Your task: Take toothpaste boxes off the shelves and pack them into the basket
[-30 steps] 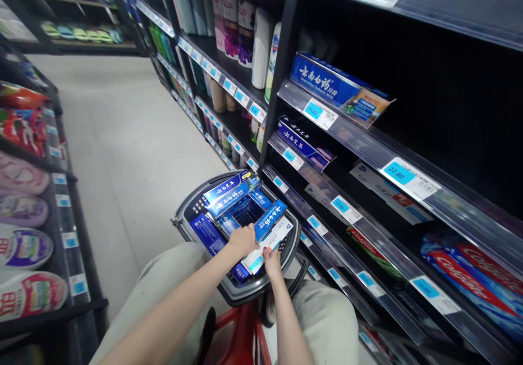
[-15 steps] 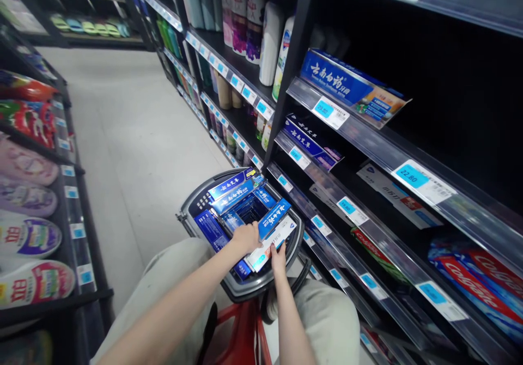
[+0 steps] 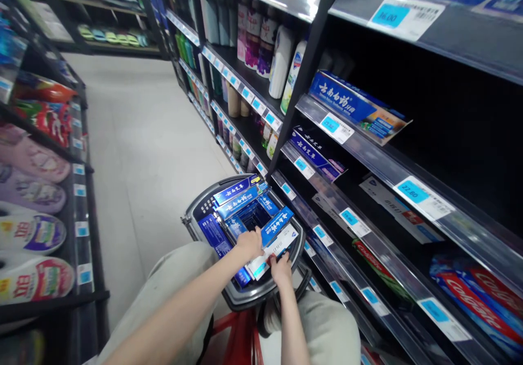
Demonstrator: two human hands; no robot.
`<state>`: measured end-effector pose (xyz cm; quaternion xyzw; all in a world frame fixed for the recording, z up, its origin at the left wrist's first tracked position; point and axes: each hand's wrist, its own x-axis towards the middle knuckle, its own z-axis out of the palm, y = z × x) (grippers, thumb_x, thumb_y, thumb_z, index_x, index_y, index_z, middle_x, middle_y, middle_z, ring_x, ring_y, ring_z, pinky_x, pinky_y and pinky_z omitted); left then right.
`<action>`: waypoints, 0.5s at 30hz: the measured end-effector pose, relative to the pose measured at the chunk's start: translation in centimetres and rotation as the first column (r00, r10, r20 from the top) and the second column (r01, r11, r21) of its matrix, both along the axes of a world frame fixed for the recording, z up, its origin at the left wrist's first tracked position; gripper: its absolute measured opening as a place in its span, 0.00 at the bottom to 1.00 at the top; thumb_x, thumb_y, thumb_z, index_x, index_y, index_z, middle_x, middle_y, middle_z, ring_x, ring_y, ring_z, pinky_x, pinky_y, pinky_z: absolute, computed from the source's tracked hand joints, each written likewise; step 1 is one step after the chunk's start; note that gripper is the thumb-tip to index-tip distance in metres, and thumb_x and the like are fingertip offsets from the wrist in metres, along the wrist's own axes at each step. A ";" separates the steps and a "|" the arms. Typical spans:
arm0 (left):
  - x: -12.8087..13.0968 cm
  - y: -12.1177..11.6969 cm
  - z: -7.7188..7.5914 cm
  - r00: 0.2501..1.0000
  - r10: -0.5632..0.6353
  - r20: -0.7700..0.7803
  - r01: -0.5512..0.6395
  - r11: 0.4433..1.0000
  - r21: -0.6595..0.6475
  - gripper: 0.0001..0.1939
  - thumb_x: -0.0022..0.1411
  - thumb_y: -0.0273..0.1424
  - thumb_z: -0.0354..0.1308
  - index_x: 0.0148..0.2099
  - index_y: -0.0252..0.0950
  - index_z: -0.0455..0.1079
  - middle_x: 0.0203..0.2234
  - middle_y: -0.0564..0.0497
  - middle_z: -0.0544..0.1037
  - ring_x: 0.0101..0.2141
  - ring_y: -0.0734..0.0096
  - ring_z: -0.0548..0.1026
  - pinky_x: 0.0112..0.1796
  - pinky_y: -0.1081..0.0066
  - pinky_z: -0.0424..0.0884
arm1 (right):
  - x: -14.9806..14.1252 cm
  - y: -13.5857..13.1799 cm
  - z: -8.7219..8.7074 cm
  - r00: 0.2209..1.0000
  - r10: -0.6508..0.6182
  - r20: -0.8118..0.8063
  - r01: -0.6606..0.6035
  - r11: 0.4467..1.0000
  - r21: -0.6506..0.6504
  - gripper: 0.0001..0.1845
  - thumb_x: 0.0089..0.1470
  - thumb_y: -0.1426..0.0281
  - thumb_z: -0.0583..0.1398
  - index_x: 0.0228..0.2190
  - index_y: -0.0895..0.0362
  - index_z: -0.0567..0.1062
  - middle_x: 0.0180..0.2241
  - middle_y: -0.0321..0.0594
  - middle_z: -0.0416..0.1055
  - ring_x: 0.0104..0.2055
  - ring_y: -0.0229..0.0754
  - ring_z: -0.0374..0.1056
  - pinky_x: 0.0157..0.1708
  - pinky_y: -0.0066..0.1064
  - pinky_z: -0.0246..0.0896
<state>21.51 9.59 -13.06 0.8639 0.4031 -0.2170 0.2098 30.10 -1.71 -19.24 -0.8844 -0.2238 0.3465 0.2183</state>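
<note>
A grey shopping basket (image 3: pixel 199 208) sits in front of my knees, filled with several blue toothpaste boxes (image 3: pixel 239 196). A white toothpaste box (image 3: pixel 274 248) lies along the basket's near right side. My left hand (image 3: pixel 250 243) is closed over the boxes at the white box's left end. My right hand (image 3: pixel 281 263) grips the white box from below, fingers curled on it.
Black store shelves (image 3: pixel 368 152) rise at right with blue boxed toothpaste (image 3: pixel 351 103), red toothpaste boxes (image 3: pixel 474 294) and price tags. Shampoo bottles (image 3: pixel 281 54) stand further along. Slippers (image 3: pixel 32 190) fill the left shelf. A red stool (image 3: pixel 239 332) is under me. The aisle floor (image 3: pixel 134 136) stretches ahead.
The view has tilted up and shifted slightly. Both hands stay on the white box in the basket, drawn a little closer together.
</note>
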 end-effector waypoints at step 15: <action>0.6 0.1 0.6 0.996 0.071 0.057 -0.065 0.993 -0.099 0.31 0.48 0.23 0.60 0.56 0.26 0.60 0.44 0.29 0.75 0.44 0.50 0.76 0.42 0.58 0.73 | 22.1 -8.3 26.9 0.591 0.150 0.792 0.123 0.954 -0.272 0.26 0.53 0.61 0.51 0.39 0.71 0.74 0.34 0.66 0.73 0.43 0.62 0.71 0.43 0.46 0.63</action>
